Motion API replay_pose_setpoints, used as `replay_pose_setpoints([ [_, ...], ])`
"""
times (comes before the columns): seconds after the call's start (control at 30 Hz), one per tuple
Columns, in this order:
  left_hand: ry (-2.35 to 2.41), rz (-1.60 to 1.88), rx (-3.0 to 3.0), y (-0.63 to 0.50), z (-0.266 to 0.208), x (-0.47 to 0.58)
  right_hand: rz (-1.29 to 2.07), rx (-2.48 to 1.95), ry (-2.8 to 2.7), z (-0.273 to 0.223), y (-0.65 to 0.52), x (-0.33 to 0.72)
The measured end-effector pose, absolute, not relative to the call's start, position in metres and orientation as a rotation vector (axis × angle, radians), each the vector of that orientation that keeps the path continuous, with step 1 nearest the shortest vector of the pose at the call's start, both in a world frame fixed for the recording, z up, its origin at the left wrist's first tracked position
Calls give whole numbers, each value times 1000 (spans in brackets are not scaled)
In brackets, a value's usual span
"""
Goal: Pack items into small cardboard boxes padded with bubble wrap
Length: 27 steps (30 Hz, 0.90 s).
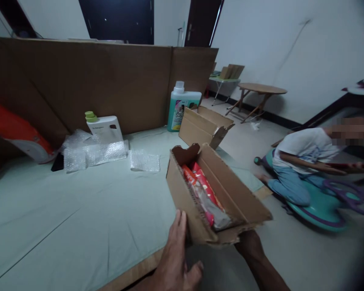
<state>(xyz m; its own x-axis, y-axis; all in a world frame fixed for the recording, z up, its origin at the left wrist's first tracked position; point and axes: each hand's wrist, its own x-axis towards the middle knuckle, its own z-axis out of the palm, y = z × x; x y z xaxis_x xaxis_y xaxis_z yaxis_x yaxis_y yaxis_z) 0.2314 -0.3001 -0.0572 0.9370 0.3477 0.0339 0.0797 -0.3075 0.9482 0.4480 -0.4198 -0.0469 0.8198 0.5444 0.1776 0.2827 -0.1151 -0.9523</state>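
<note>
An open-topped cardboard box (182, 198) sits at the front right edge of the table, angled away from me. Inside it lie red and orange packets (204, 184) and a grey plastic-wrapped piece (214, 212). My left hand (177, 250) rests its outstretched fingertips against the box's near left side, thumb apart. Under the box's near right corner, my right hand (250, 244) grips it; its fingers are hidden by the cardboard. Just behind stands a second cardboard box (197, 127), in front of a teal bottle with a white cap (174, 109).
Bubble wrap (144, 161) lies near a white bottle with a green cap (107, 126). An orange-and-white object (21, 133) is at left. A cardboard screen (109, 81) lines the table's back. On the right, a person (303, 161) sits on a teal ride-on toy (318, 210).
</note>
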Motion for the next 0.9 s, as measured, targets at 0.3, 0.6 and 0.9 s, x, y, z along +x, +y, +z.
replay_pose_setpoints([
  [0.3,129,-67,1909,-322,-18,350,34,-1357,-249,-42,-461,505],
  [0.6,-8,22,1963,-315,-26,441,-49,-1214,-172,-29,-437,611],
  [0.9,-23,7,2039,-290,-46,455,4,-1386,-280,-41,-431,627],
])
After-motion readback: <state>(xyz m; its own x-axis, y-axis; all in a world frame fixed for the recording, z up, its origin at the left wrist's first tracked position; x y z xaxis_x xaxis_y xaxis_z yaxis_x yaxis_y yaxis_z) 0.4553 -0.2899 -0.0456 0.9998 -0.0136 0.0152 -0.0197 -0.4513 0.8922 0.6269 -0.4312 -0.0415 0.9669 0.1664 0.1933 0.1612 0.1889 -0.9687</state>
